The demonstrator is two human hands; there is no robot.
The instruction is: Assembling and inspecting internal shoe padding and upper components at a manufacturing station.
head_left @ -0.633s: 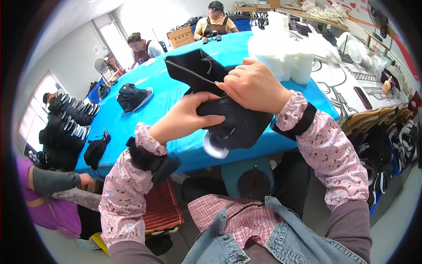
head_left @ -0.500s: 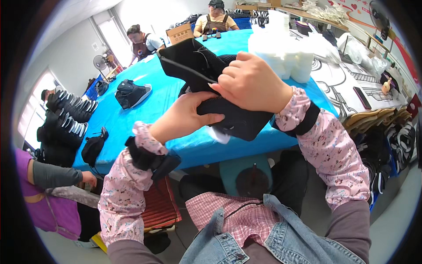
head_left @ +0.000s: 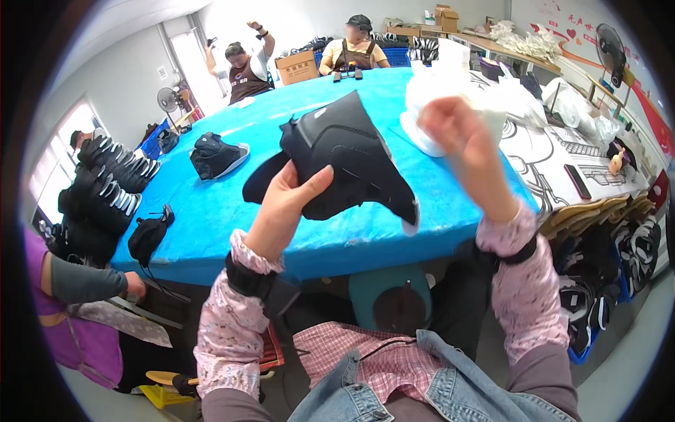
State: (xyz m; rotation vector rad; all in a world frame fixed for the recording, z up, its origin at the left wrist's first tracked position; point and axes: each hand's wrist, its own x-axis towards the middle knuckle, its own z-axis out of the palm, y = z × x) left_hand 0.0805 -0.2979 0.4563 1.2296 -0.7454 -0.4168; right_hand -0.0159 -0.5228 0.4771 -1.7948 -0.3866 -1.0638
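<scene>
My left hand (head_left: 278, 207) grips a black shoe upper (head_left: 344, 155) above the front part of the blue-covered table (head_left: 373, 243). Its thumb presses on the side of the upper, and the other fingers are hidden behind it. A bit of white shows at the upper's lower right tip. Up to the right, my right hand (head_left: 464, 144) is apart from the upper, in front of a stack of white soft pieces (head_left: 492, 123). Motion smears its fingers, so I cannot tell whether they hold anything. Another dark upper with a pale edge (head_left: 219, 156) lies on the table's left part.
A black pouch-like piece (head_left: 151, 235) lies at the left table edge, near a co-worker's hand (head_left: 135, 285). Piled black uppers (head_left: 105, 190) stand further left. Two people sit across the table by a cardboard box (head_left: 297, 68). A phone (head_left: 578, 181) lies on the right-hand table.
My right hand has let go of the upper and moved right and slightly down. The upper has turned in my left hand, showing its outer side. One person across has raised both arms.
</scene>
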